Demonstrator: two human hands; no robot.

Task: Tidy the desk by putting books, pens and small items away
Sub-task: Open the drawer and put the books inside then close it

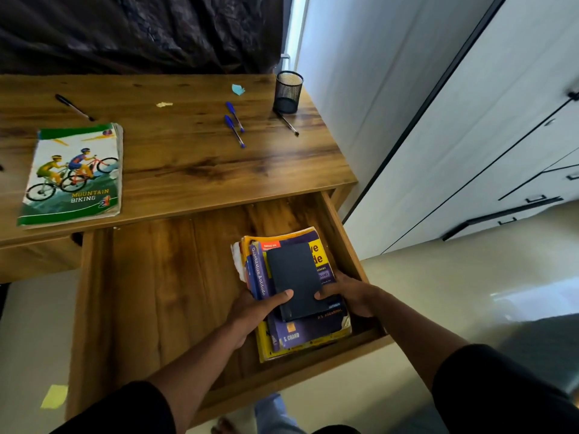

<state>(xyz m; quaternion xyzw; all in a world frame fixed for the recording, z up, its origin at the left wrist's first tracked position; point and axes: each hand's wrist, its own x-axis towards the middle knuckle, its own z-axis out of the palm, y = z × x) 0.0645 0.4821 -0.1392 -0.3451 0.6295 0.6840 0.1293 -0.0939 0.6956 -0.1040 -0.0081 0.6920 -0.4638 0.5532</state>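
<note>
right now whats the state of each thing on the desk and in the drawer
drawer: pulled open
book stack: lying in drawer, right side
black notebook: on top of stack, held
left hand: gripping stack and notebook
right hand: gripping stack's right edge
mountain biking book: closed, flat on desk
pen holder: upright, looks empty
blue pens: two, loose on desk
black pens: two, loose on desk

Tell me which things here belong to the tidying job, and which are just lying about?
Part of the job:
stack of books in the open drawer
black notebook
cycling book
blue pens
black pens
mesh pen cup

Just lying about:
dark curtain
white cabinets
yellow note on the floor
</note>
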